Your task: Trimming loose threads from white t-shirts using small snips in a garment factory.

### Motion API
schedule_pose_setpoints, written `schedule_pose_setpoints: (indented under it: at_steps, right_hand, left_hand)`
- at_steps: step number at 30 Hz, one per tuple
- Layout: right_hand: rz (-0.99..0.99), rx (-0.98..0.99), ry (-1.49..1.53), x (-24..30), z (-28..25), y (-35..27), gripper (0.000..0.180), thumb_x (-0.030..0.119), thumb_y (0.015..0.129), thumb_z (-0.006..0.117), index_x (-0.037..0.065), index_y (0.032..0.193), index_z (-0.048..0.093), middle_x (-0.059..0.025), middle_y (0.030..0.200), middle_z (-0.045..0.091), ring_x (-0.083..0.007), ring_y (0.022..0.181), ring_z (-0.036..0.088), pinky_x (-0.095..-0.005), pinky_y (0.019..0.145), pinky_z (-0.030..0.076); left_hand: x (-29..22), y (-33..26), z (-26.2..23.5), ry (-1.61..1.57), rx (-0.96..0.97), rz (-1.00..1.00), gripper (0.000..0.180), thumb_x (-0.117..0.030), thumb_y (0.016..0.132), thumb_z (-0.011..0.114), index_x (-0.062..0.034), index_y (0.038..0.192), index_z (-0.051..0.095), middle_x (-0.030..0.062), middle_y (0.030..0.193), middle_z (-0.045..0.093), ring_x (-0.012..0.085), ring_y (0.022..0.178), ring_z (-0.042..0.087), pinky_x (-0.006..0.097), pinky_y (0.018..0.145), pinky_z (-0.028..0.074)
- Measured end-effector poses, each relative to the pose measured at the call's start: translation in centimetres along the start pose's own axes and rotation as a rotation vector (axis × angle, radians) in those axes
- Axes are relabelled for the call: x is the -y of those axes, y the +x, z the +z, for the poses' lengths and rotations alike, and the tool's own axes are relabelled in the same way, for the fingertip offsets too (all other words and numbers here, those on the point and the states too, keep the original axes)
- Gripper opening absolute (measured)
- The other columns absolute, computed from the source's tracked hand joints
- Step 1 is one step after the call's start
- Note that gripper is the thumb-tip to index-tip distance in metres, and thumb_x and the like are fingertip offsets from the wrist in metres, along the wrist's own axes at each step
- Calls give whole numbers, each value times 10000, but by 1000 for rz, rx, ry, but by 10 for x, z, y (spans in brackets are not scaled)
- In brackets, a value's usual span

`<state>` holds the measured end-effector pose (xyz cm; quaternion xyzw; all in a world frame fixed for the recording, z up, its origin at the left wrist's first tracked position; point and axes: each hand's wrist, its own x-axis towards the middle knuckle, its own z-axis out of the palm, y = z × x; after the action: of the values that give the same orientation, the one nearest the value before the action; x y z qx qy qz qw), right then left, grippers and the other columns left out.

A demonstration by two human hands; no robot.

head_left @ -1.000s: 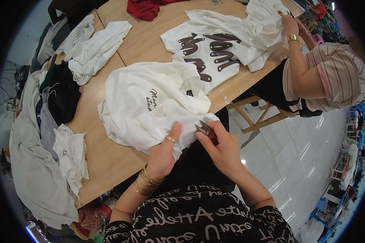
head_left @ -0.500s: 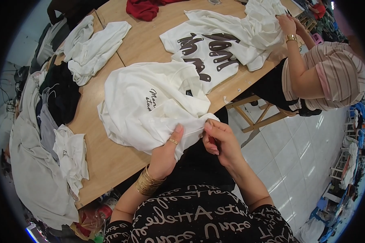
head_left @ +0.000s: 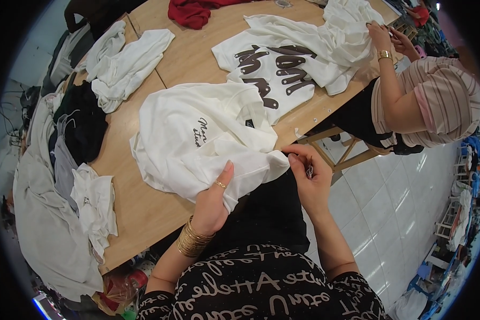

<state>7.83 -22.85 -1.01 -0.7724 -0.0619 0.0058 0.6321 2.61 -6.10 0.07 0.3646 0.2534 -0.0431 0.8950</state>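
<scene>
A white shirt (head_left: 186, 144) with small black script on its chest lies bunched at the table's near edge. My left hand (head_left: 212, 205) grips its near part, thumb on top and fingers underneath, hidden by the cloth. At the shirt's right corner, the thumb and forefinger of my right hand (head_left: 312, 178) are pinched together, touching the edge of the cloth. Tucked in that same hand is a small shiny metal tool (head_left: 309, 170), mostly covered by the curled fingers, so its kind is unclear.
Beyond lies another white shirt (head_left: 272, 69) with large dark print, beside a co-worker (head_left: 410, 101) handling white cloth at right. More white garments (head_left: 133, 61) and a red cloth (head_left: 189, 13) rest on the wooden table (head_left: 130, 213). Clothes on hangers (head_left: 80, 128) crowd the left edge.
My right hand has moved right and slightly up, drawing the shirt's corner out that way. My left hand has shifted a little left, still gripping the cloth.
</scene>
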Motion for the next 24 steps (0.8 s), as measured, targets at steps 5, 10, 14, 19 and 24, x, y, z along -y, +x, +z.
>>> schedule_pose_setpoints:
  at_steps: [5,10,14,19,24]
  right_hand:
    - [104,166,-25,6,-3,2,205,135,759,672,43,932,612,32,596,422,-31,543,350,-195,500,318]
    - [171,270,3,-2,-13,12,199,143,753,680,9,872,593,37,608,468,-33,559,373,-192,505,320]
    - [149,258,3,0,-13,13,177,142,760,673,10,843,590,39,585,445,-37,555,367,-190,504,308]
    - [155,190,-9,0,-13,18,175,151,761,668,9,825,589,28,573,436,-46,542,358,-194,506,311]
    - [127,102,-298,20,-5,12,334,143,789,632,47,1084,509,-24,719,507,-86,602,427,-228,552,383]
  left_hand:
    - [-7,1,-4,-26,147,-91,416,-151,906,453,47,1255,343,127,1232,458,217,1117,467,338,960,370]
    - [-16,3,-15,-20,172,-112,389,-111,891,473,66,1225,381,117,1211,480,204,1086,491,311,925,391]
    - [-19,2,-19,111,86,-67,366,-127,897,460,72,1200,405,114,1196,495,201,1073,498,316,931,381]
    - [-20,5,-29,-4,190,-124,358,-156,911,429,65,1192,413,117,1186,507,196,1067,505,321,925,385]
    - [-17,3,-27,-137,291,-88,393,-175,914,385,61,1226,366,121,1208,495,211,1116,476,326,963,355]
